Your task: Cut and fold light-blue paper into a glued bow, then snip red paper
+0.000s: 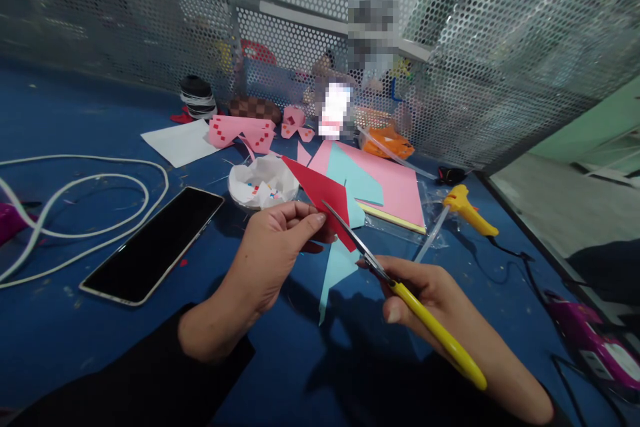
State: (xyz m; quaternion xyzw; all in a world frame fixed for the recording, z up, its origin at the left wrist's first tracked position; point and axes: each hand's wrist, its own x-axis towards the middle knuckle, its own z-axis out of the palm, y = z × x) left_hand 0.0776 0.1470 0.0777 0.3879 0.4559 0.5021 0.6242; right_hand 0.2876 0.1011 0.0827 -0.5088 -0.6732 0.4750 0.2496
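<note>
A piece of red paper [327, 190] is pinched between the thumb and fingers of my left hand [280, 243]. My right hand [425, 297] grips yellow-handled scissors [430, 327], whose blades lie against the red paper close to my left thumb. Whether the blades are parted is hard to make out. Beneath and behind the red sheet are light blue paper pieces [337, 270] on the blue table. Just beyond my left hand stands a bowl [235, 190] lined with white paper, with small coloured bits inside.
A phone [155, 243] and a white cable [90, 233] lie on the left. Pink cut-outs [245, 133], pink sheets [400, 187] and a black-and-white thread spool [197, 97] sit farther back. On the right are a yellow glue gun [470, 210] and a purple power strip [590, 340]. A perforated metal screen [300, 33] stands behind.
</note>
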